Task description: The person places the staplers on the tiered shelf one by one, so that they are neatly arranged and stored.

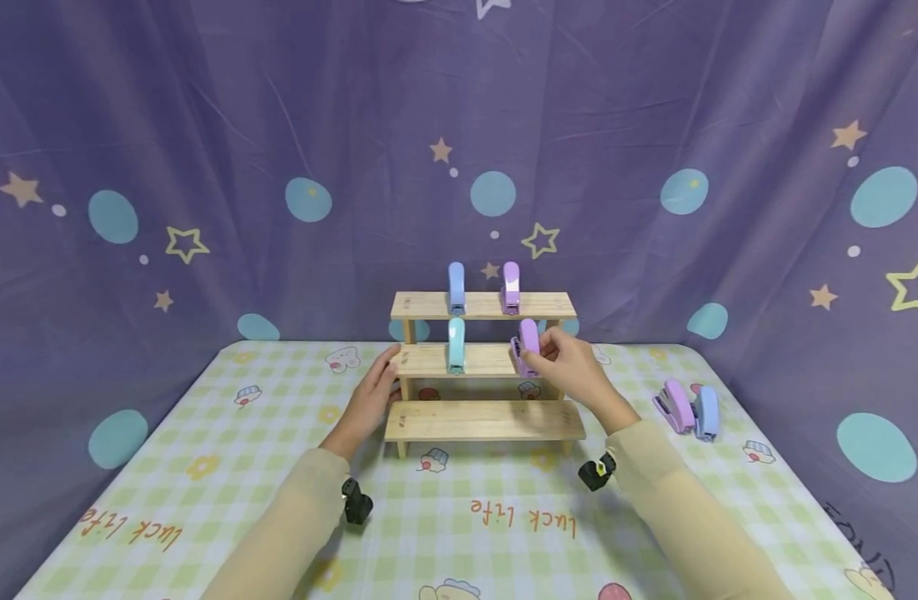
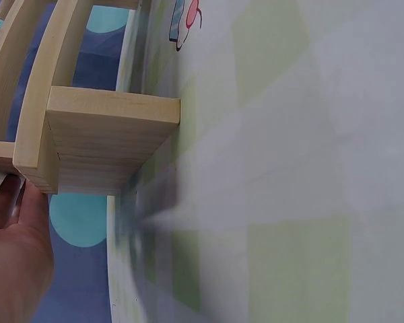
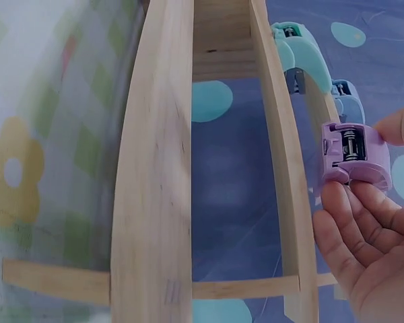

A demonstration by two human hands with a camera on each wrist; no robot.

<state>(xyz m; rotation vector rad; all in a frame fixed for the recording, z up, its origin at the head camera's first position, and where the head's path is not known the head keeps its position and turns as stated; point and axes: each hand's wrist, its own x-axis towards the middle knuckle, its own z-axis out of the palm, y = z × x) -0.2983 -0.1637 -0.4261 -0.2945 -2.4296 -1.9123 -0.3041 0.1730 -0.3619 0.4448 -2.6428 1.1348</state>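
Wears plain, pale-beige long sleeves (image 1: 288, 525); carries a blocky black left wrist camera (image 1: 357, 503); carries a black right wrist camera (image 1: 593, 476), yellow-marked.

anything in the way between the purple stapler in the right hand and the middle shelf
Nothing visible. The right hand pinches the purple stapler at the right part of the middle shelf; the teal stapler stands farther left, with bare wood between them.
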